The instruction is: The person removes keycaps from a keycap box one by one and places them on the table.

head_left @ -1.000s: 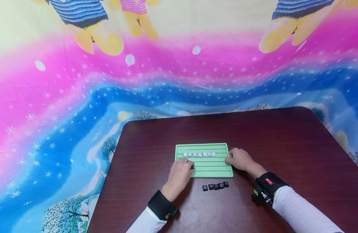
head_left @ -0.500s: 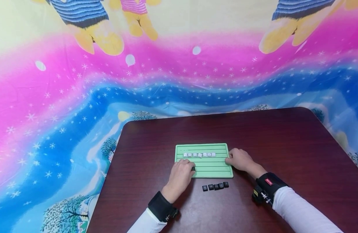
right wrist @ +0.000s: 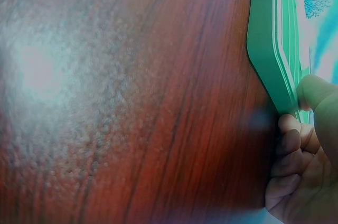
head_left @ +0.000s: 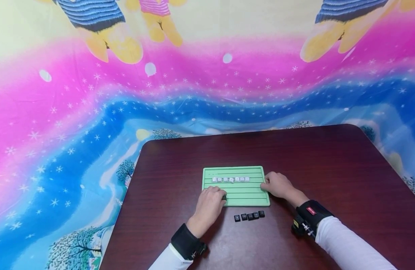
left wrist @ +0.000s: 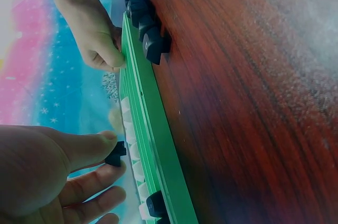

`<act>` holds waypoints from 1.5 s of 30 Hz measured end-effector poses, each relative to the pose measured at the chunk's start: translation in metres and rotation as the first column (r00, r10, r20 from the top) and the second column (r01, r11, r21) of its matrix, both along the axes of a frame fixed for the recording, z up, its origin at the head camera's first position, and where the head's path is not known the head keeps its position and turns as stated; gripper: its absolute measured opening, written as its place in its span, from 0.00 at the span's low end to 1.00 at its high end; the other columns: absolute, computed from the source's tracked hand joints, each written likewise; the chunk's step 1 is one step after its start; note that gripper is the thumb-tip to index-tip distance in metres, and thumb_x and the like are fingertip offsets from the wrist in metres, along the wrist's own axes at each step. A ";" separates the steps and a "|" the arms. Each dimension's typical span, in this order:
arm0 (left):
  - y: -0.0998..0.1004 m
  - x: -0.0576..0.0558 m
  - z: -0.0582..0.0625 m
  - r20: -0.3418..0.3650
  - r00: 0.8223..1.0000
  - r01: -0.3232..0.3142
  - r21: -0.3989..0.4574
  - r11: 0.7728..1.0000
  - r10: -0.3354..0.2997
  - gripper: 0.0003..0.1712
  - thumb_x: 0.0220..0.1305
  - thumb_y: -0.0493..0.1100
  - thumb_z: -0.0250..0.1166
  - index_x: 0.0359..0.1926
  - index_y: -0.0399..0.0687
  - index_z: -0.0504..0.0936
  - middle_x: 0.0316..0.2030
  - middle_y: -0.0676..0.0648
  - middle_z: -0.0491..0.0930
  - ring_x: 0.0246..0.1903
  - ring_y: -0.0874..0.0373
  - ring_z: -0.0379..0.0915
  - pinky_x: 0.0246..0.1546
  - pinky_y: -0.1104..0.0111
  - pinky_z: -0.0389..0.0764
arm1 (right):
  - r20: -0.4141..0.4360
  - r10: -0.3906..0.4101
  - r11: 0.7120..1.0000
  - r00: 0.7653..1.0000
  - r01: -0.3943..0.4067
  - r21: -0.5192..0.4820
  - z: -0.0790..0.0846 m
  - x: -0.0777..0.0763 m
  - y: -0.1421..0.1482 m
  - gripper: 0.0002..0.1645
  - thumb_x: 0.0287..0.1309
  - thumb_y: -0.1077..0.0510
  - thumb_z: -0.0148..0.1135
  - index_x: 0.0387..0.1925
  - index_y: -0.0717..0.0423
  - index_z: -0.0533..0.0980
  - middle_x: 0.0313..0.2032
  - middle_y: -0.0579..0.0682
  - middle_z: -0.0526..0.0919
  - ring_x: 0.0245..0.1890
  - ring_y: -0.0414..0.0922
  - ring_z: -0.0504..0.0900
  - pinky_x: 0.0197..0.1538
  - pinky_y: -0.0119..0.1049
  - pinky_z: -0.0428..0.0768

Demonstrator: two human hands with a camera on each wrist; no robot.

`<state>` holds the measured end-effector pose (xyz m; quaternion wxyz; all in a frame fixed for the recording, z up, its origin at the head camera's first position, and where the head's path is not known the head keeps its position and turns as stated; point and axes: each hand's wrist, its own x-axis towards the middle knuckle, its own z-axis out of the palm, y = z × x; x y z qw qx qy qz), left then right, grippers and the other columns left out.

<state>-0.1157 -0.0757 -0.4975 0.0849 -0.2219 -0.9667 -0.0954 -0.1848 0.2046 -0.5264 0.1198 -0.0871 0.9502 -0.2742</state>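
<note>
A green ribbed tray (head_left: 249, 195) lies on the table, with a row of white keycaps (head_left: 231, 180) across its upper half. Over its left part, my left hand (head_left: 208, 206) pinches a black keycap (left wrist: 116, 155) between thumb and index finger, the other fingers loosely bent. In the left wrist view, another black keycap (left wrist: 155, 204) sits in the tray near its left end; the hand hides that area from the head view. My right hand (head_left: 279, 184) grips the tray's right edge, thumb on top and fingers curled against the side.
On the dark wooden table (head_left: 322, 161), a row of several black keycaps (head_left: 250, 216) lies just in front of the tray's near edge. A patterned cloth (head_left: 207, 75) hangs behind the table.
My left hand has shifted very slightly toward the tray's near edge, still pinching the black keycap. The right hand and the tray stay where they were.
</note>
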 end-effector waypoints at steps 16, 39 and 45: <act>-0.003 0.007 -0.002 0.033 0.999 0.013 0.046 0.999 -0.014 0.05 0.57 0.45 0.76 0.34 0.55 0.87 0.31 0.56 0.85 0.33 0.60 0.78 0.32 0.71 0.71 | 0.001 -0.005 1.000 1.000 0.005 -0.006 -0.001 0.000 0.001 0.24 0.57 0.57 0.60 0.12 0.47 0.60 0.12 0.40 0.56 0.15 0.39 0.55 0.24 0.32 0.55; 0.003 0.022 -0.008 0.072 0.993 0.093 0.019 0.995 -0.094 0.05 0.55 0.46 0.76 0.32 0.56 0.88 0.29 0.58 0.85 0.32 0.63 0.80 0.34 0.71 0.73 | -0.002 0.004 1.000 1.000 -0.004 -0.007 0.001 -0.001 0.000 0.23 0.57 0.57 0.59 0.12 0.47 0.59 0.13 0.40 0.56 0.15 0.39 0.55 0.24 0.32 0.55; 0.005 0.025 -0.009 0.096 0.990 0.108 0.011 0.994 -0.108 0.05 0.55 0.47 0.77 0.32 0.57 0.89 0.28 0.58 0.85 0.31 0.64 0.79 0.31 0.72 0.71 | 0.002 -0.002 1.000 1.000 0.002 0.005 -0.002 -0.001 0.001 0.24 0.57 0.56 0.60 0.12 0.46 0.59 0.13 0.39 0.55 0.15 0.38 0.54 0.24 0.31 0.55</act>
